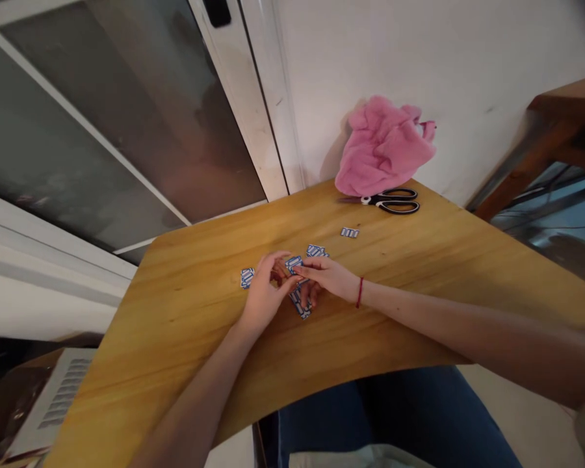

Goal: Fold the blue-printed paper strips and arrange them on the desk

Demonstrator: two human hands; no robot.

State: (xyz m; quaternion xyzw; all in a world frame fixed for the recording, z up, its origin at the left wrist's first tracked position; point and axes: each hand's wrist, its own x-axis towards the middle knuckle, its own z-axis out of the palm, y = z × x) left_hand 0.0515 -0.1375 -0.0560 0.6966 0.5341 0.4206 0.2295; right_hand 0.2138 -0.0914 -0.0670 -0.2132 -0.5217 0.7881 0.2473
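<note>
Above the middle of the wooden table [195,318], my two hands meet around a small stack of blue-and-white cards [294,263]. My left hand [268,286] curls around the stack from the left, thumb and fingers closed on it. From the right, my right hand [324,276] pinches the same cards between thumb and fingers; a red string is on that wrist. More such cards [299,304] lie beneath the hands. One small pile [247,277] is left of my left hand, and another pile [316,251] is just beyond my right hand.
A separate blue-and-white piece [350,232] lies farther back to the right. Black-handled scissors [390,200] rest near the back edge, in front of a crumpled pink cloth [385,146] against the wall. A glazed white-framed door [127,110] borders the table's back left.
</note>
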